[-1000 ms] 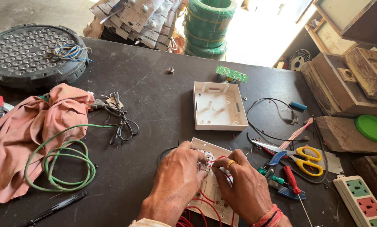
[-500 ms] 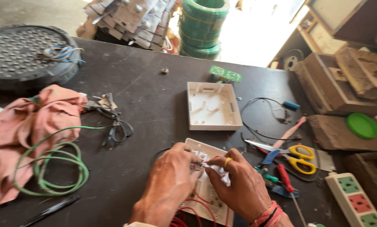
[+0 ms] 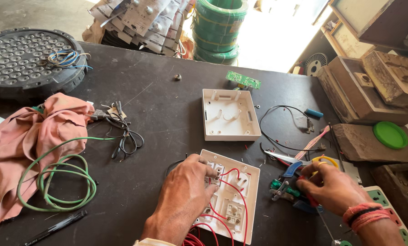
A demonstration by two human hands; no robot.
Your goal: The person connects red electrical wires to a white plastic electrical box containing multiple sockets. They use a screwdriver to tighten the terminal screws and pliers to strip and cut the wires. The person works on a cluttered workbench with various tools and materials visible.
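Observation:
A white switch board (image 3: 246, 183) lies back side up at the near edge of the dark table (image 3: 158, 100), with red wires (image 3: 233, 175) looped across its terminals. My left hand (image 3: 186, 193) rests on its left half, fingertips pressing at the terminals. To the right, my right hand (image 3: 334, 189) curls over a heap of tools, its fingers closed on a red-handled screwdriver (image 3: 310, 201) that lies on the table. Blue-handled pliers (image 3: 290, 169) and yellow-handled scissors (image 3: 324, 160) lie just beyond it.
An empty white back box (image 3: 231, 114) sits behind the board, a small green circuit board (image 3: 243, 80) farther back. On the left lie a green wire coil (image 3: 63, 182), a pink cloth (image 3: 26, 136), a round lamp (image 3: 26, 59) and a black pen (image 3: 53, 227). An extension strip (image 3: 386, 205) lies at the right.
My right hand has left the switch board and moved right onto the tools, closing on the screwdriver. My left hand has stayed on the board.

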